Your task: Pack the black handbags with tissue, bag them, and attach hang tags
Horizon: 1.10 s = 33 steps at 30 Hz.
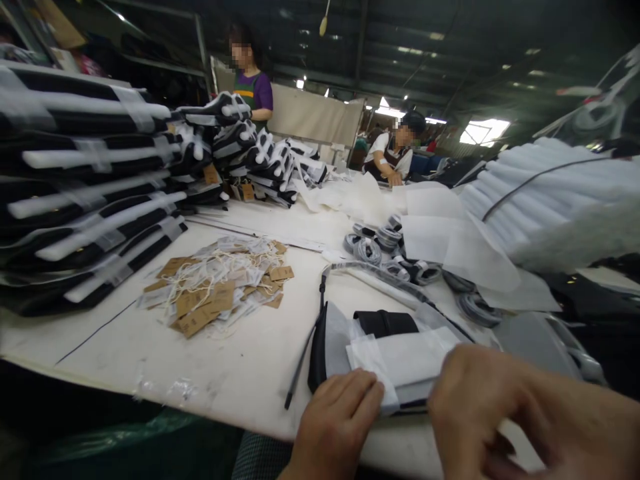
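Observation:
A dark bag with a strap lies at the front of the white table, partly covered by white sheet wrapping and with a black rolled piece on it. My left hand rests on the lower left corner of the wrapping, fingers curled and pressed together over its edge. Over the bag's lower right side is my right hand, blurred, with its fingers bent inward; whatever they hold is hidden.
Wrapped black bags are stacked high on the left. Brown and white tags lie in a heap at centre left. Rolled straps, white sheets and a white foam bundle stand to the right. Two people are beyond the table.

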Available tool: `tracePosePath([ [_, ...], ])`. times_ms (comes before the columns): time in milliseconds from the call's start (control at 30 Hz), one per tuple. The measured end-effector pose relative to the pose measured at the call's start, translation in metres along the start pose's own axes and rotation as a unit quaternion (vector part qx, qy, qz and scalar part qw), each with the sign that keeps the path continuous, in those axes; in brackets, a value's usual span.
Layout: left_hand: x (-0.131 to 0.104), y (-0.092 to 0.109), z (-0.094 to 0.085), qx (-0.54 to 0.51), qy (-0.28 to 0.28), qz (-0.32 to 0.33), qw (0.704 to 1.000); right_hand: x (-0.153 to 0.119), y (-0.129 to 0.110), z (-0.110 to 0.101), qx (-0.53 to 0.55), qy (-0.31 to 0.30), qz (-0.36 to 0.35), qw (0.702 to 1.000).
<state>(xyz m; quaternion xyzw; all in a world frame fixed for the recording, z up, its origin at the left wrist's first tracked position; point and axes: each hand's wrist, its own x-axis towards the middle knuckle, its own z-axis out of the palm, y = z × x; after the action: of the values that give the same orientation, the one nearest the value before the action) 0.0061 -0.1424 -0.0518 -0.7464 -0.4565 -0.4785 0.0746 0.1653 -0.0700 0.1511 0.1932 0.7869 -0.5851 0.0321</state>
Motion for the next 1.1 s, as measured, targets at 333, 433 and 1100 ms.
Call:
tracePosePath([
  [333,0.006,-0.001,-0.004,0.001,-0.011,0.010,1.000,0.077,0.052,-0.067,-0.350,-0.103,0.094,0.926],
  [433,0.006,-0.003,-0.004,0.014,-0.007,0.018,1.000,0.095,0.058,-0.069,-0.393,-0.139,0.111,0.902],
  [1100,0.000,-0.001,0.004,0.052,0.000,0.022,0.998,0.138,0.068,-0.049,-0.625,-0.220,0.080,0.745],
])
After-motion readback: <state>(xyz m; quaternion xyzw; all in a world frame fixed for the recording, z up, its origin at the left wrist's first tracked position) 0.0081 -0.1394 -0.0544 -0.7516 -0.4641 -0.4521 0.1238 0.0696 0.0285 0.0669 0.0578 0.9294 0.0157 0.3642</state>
